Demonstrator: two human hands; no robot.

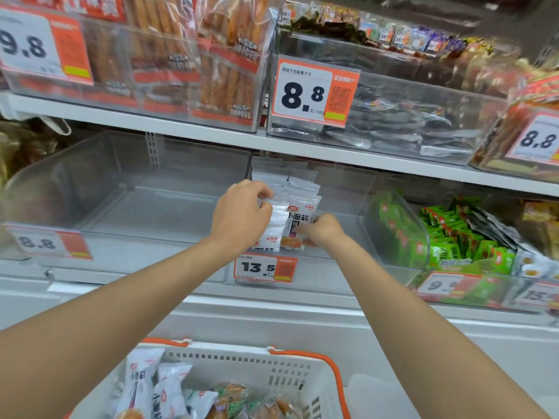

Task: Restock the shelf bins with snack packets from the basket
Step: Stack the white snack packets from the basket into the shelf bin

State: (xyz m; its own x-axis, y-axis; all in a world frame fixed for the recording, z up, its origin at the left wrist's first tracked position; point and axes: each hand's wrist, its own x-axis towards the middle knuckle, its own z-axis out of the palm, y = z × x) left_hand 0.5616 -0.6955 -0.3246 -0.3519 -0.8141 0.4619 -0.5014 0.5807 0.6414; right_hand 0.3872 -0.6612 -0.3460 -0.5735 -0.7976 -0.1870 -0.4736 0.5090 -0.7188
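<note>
Both hands are closed on a bunch of white snack packets: the left hand curls its fingers over the bunch's upper left edge, and the right hand pinches its lower right side. The packets stand upright between the two hands at the front left of a clear bin on the lower shelf, just above the 13.5 price tag, with more white packets lined up behind them. Below the forearms, the basket holds further packets.
</note>
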